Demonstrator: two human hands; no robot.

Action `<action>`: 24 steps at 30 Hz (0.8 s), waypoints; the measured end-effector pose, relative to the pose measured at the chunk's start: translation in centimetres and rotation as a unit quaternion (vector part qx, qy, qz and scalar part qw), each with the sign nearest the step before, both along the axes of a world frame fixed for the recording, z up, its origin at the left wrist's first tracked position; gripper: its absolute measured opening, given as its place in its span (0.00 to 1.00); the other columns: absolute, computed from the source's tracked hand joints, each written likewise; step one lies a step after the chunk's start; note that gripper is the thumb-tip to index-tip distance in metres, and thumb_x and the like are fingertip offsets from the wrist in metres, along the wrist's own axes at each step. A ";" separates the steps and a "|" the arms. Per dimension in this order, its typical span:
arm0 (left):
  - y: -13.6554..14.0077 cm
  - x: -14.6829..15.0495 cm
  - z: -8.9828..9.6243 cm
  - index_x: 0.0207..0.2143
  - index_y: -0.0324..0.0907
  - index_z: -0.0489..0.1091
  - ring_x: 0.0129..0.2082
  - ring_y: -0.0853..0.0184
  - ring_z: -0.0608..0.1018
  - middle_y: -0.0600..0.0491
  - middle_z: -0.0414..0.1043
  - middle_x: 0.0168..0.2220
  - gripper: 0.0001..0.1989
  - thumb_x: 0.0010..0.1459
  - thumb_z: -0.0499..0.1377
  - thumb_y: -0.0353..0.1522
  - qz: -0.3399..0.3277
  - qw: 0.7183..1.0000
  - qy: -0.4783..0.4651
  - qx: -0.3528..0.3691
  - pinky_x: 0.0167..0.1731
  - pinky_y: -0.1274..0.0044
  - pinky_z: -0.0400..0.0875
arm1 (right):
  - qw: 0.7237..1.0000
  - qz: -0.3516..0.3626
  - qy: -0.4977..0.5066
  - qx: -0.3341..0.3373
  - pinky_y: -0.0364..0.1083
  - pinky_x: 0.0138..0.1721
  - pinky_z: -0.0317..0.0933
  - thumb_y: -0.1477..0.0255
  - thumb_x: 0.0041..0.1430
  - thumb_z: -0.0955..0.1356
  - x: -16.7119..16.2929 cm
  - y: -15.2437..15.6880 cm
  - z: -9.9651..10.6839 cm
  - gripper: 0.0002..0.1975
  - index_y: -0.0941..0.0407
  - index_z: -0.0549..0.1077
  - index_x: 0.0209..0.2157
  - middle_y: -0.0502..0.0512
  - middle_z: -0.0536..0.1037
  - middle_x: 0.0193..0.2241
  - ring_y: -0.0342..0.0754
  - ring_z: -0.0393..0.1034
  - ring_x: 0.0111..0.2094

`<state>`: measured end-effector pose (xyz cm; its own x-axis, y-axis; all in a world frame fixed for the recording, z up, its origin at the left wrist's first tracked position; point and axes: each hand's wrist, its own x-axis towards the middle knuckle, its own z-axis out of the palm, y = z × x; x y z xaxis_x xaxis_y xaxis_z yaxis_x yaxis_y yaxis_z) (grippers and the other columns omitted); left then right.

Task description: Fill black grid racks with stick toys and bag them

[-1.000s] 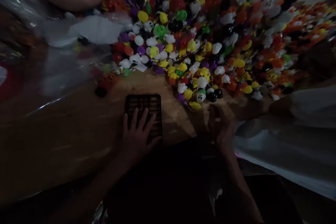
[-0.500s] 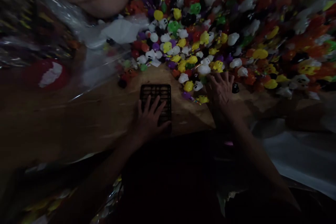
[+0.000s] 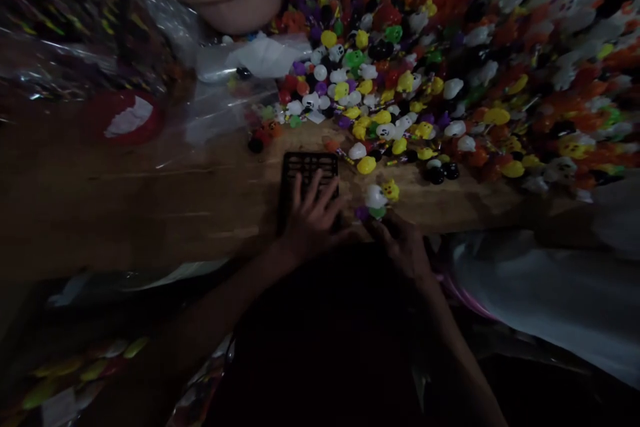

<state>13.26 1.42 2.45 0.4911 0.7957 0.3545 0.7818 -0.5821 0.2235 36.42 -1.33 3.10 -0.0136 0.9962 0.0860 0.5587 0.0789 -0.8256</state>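
My left hand (image 3: 313, 223) lies with fingers spread over a black plastic grid tray (image 3: 311, 159), covering its lower part. To the right of the tray, my right hand (image 3: 403, 243) has its fingers drawn together at a small bunch of glossy plastic figures. In that bunch are a white figure (image 3: 376, 197), a yellow figure (image 3: 391, 190), a green piece (image 3: 377, 212) and a purple piece (image 3: 361, 213). The light is dim, and the fingertips are partly lost in shadow.
A large heap of colourful plastic figures (image 3: 430, 80) covers the back and right of the wooden table (image 3: 200, 200). At the left are clear plastic bags (image 3: 175, 20), a red round container (image 3: 133, 120) with white paper, and a pink tub (image 3: 245, 3). White sheeting (image 3: 530, 280) hangs at the right.
My right hand has come back from the heap toward the table's front edge, with a small bunch of figures at its fingers. My left hand stays on the tray; the whole view has shifted.
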 end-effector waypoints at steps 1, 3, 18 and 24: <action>-0.1 0.9 0.3 0.64 0.40 0.67 0.73 0.37 0.56 0.38 0.62 0.69 0.34 0.65 0.57 0.52 -0.029 0.999 0.004 0.012 0.69 0.39 0.43 | 0.999 0.016 0.026 -0.019 0.48 0.40 0.68 0.57 0.65 0.67 -0.2 0.4 -0.2 0.18 0.55 0.78 0.45 0.57 0.83 0.40 0.52 0.76 0.40; 0.5 2.6 1.3 0.64 0.37 0.67 0.72 0.40 0.59 0.37 0.65 0.67 0.31 0.67 0.57 0.47 -0.063 0.997 0.039 -0.002 0.70 0.43 0.47 | 0.997 0.037 0.057 -0.030 0.48 0.41 0.68 0.55 0.62 0.69 -0.3 2.5 -0.1 0.19 0.56 0.79 0.43 0.57 0.83 0.39 0.52 0.75 0.40; 17.0 -1.1 1.6 0.52 0.38 0.73 0.55 0.55 0.76 0.44 0.77 0.53 0.15 0.62 0.63 0.30 0.052 0.988 0.024 -0.142 0.60 0.64 0.66 | 0.977 0.089 0.188 -0.053 0.44 0.26 0.57 0.53 0.45 0.77 2.4 21.1 0.9 0.20 0.55 0.75 0.24 0.48 0.73 0.20 0.43 0.62 0.23; 16.9 -2.2 2.5 0.47 0.41 0.75 0.47 0.61 0.79 0.49 0.78 0.48 0.12 0.61 0.65 0.34 0.033 0.985 -0.075 -0.154 0.49 0.71 0.71 | 0.989 -0.015 0.128 0.075 0.45 0.29 0.59 0.55 0.55 0.74 1.5 16.1 1.9 0.18 0.53 0.70 0.27 0.49 0.72 0.24 0.45 0.65 0.27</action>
<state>11.10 18.29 4.98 0.3954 0.9054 0.1548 0.7609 -0.4172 0.4970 37.90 14.73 4.97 0.0569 0.9718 0.2288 0.3362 0.1971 -0.9209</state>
